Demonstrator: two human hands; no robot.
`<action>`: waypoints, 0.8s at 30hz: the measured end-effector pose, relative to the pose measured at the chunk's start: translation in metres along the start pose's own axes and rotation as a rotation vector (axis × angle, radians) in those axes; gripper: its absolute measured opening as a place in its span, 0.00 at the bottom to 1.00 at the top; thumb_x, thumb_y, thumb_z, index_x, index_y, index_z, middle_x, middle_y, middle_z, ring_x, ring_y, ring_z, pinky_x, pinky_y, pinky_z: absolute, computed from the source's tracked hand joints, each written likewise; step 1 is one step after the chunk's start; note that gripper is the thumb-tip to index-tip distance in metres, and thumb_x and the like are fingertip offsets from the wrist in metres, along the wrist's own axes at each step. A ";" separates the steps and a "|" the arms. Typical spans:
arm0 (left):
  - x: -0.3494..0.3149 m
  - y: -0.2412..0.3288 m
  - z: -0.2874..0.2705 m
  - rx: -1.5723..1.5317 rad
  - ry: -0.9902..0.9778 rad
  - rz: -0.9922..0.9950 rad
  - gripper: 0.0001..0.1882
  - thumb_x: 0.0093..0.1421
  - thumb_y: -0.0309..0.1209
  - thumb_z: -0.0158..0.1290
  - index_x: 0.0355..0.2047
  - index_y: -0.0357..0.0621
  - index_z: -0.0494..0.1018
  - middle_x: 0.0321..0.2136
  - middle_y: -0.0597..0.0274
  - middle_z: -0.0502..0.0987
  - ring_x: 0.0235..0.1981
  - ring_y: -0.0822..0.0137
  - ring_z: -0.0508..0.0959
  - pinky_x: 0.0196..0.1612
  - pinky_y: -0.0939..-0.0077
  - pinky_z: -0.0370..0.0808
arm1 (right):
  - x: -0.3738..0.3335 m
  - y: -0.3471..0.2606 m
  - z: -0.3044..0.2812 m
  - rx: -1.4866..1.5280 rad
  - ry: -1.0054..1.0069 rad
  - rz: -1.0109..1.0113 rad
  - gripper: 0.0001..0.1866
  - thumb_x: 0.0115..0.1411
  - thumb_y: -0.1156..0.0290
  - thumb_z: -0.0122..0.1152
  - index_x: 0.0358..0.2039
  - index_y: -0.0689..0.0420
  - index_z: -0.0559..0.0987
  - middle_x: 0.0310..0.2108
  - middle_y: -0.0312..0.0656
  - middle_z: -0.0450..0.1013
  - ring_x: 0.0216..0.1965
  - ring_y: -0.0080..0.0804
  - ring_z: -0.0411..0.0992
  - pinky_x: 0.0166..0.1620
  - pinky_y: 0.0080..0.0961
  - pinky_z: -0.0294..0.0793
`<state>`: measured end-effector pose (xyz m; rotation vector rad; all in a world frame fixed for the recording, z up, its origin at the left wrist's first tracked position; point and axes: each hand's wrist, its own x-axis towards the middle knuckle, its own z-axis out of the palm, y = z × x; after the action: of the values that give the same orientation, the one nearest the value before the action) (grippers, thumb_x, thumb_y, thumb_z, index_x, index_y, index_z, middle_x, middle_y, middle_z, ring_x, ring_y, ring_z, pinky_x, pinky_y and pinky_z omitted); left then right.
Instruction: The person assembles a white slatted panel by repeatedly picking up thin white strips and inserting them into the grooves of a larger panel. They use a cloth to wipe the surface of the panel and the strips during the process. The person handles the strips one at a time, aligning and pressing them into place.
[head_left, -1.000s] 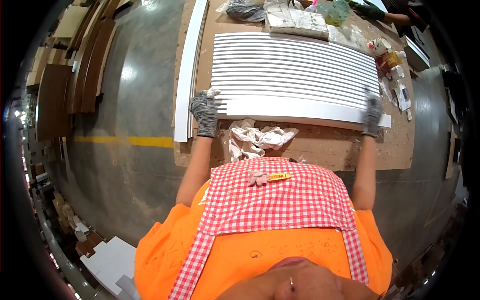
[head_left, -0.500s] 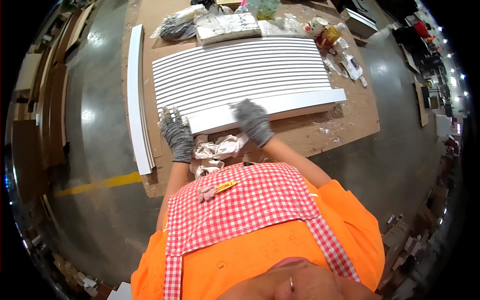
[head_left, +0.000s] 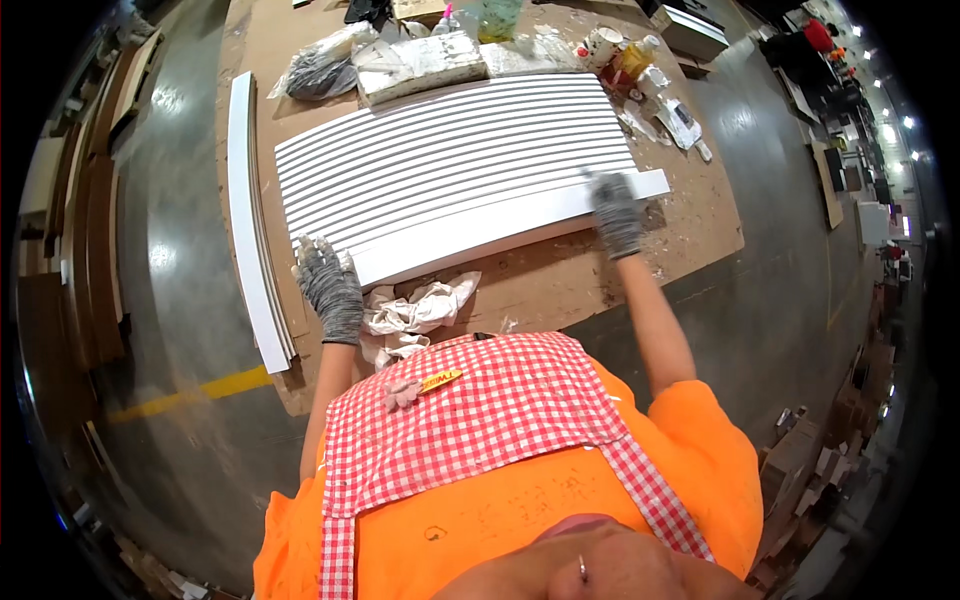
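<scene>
A row of narrow white slats (head_left: pixel 450 150) lies side by side on the worktable, their long edges facing up. Along the near side runs a wider white board (head_left: pixel 500 226), its right end sticking out past the slats. My left hand (head_left: pixel 332 288), in a grey knit glove with pale fingertips, rests with fingers spread at the left end of this board. My right hand (head_left: pixel 614 214), in a matching glove, is over the board near its right end. Motion blurs its fingers, so their grip and anything under them cannot be made out.
A crumpled white cloth (head_left: pixel 420 308) lies at the table's near edge. Long white boards (head_left: pixel 246 220) are stacked on the left. Behind the slats are a paint-smeared white block (head_left: pixel 420 68), a plastic bag (head_left: pixel 322 66) and a bottle of amber liquid (head_left: pixel 630 62). Brown cardboard (head_left: pixel 690 225) covers the table.
My right hand has slid rightward along the white board, from its middle to near its right end. My left hand stays at the left end. The whole view has shifted slightly.
</scene>
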<state>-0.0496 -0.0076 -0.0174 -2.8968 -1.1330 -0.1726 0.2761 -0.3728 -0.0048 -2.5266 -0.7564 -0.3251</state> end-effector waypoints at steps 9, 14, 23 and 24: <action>0.005 0.002 -0.005 0.040 -0.017 -0.008 0.29 0.63 0.44 0.43 0.59 0.39 0.62 0.64 0.45 0.52 0.65 0.51 0.52 0.66 0.55 0.42 | 0.028 0.169 -0.075 -0.366 0.019 0.617 0.09 0.57 0.67 0.51 0.31 0.59 0.75 0.32 0.50 0.72 0.34 0.48 0.69 0.40 0.40 0.68; 0.007 0.015 -0.017 -0.682 0.125 0.202 0.34 0.46 0.32 0.62 0.56 0.52 0.68 0.62 0.56 0.58 0.61 0.55 0.58 0.64 0.60 0.53 | 0.027 0.126 -0.048 -0.233 0.106 0.225 0.14 0.58 0.61 0.53 0.33 0.59 0.76 0.35 0.51 0.72 0.38 0.47 0.71 0.41 0.38 0.69; 0.019 0.096 -0.073 -0.421 -0.231 0.534 0.36 0.41 0.47 0.65 0.51 0.48 0.70 0.45 0.57 0.68 0.49 0.56 0.67 0.55 0.58 0.60 | 0.036 0.165 -0.055 -0.335 0.164 0.499 0.15 0.57 0.61 0.51 0.32 0.58 0.79 0.34 0.53 0.74 0.37 0.47 0.73 0.40 0.40 0.71; 0.017 0.096 -0.070 -0.377 -0.236 0.521 0.35 0.42 0.46 0.65 0.50 0.48 0.70 0.44 0.55 0.68 0.49 0.55 0.66 0.55 0.58 0.59 | 0.032 0.160 -0.041 -0.294 0.242 0.368 0.15 0.57 0.61 0.50 0.32 0.58 0.80 0.33 0.53 0.74 0.36 0.48 0.73 0.39 0.40 0.71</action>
<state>0.0219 -0.0711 0.0552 -3.5018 -0.3455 -0.0308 0.3892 -0.4962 -0.0183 -2.7603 -0.1515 -0.6362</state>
